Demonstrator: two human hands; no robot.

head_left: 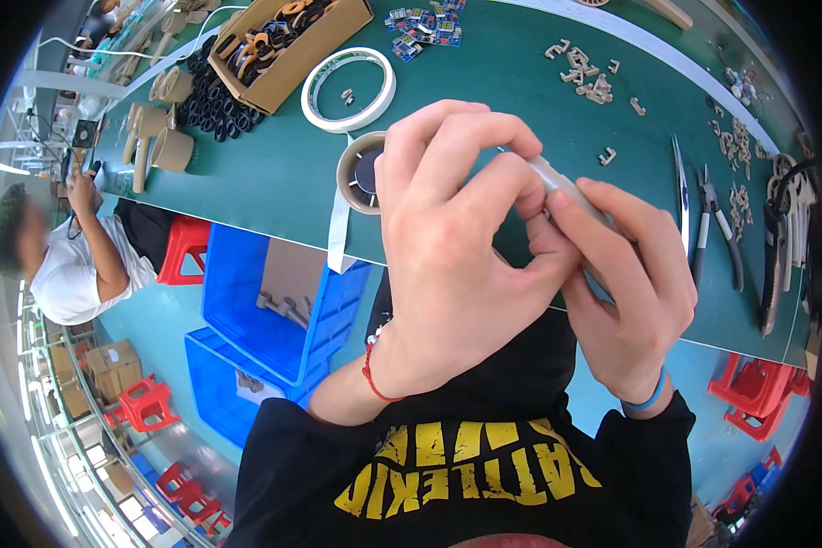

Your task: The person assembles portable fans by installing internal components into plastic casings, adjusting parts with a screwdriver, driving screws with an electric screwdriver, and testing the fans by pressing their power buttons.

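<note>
Part held: small pale, rounded piece, mostly hidden by fingers, raised over the near edge of the green table.
Left hand: fingers curled, thumb and fingertips pinching the pale piece.
Right hand: fingers pressed together, closed on the same piece from the right.
Nearby: tape roll just left of the hands; pliers toward the right edge.

I am wearing a black T-shirt with yellow lettering across the chest, a thin red string bracelet on my left wrist and a blue band on my right.
</note>
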